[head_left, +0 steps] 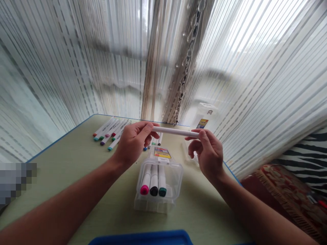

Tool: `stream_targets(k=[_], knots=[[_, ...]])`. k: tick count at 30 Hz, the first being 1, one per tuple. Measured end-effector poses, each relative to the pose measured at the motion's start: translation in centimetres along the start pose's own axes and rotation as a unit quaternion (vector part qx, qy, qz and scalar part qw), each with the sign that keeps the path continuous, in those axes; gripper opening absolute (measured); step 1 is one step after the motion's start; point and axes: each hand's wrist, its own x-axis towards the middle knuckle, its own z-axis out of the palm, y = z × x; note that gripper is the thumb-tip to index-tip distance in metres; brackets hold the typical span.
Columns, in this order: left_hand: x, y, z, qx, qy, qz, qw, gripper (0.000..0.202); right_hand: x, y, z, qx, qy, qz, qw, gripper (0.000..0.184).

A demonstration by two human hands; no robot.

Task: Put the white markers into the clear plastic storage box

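Note:
A white marker [175, 131] is stretched level between my two hands, above the table. My left hand [135, 137] pinches its left end between thumb and fingers. At the other end, my right hand [208, 148] grips the marker the same way; both tips are hidden by fingers. Below stands a clear plastic case [175, 182] with three markers inside: a pink-ended marker [144, 187], a black-ended marker [154, 187] and a dark green-ended marker [162, 187]. A yellow and blue label [162, 152] shows on the case's flap.
Several white markers with coloured ends [108, 131] lie at the table's back left, and more lie behind the case. A second clear case [204, 117] stands at the back right. A blue object [143, 238] lies at the front edge. Striped curtains [114, 61] hang behind the table [84, 170].

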Motion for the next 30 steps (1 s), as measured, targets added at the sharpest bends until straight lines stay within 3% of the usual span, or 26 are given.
stream_targets(k=[13,20,30], knots=[[0.02,-0.41,-0.30,0.065,-0.010,0.020,0.998,0.027,-0.29,-0.20,0.12,-0.071,-0.009,-0.029,0.997,0.025],[-0.03,-0.46,-0.31,0.058,-0.019,0.015,0.998,0.032,-0.28,-0.20,0.14,-0.070,-0.011,-0.027,0.997,0.024],[0.13,-0.32,-0.07,0.009,0.002,0.004,1.000,0.017,-0.31,-0.17,0.07,-0.005,-0.024,-0.001,1.000,0.022]])
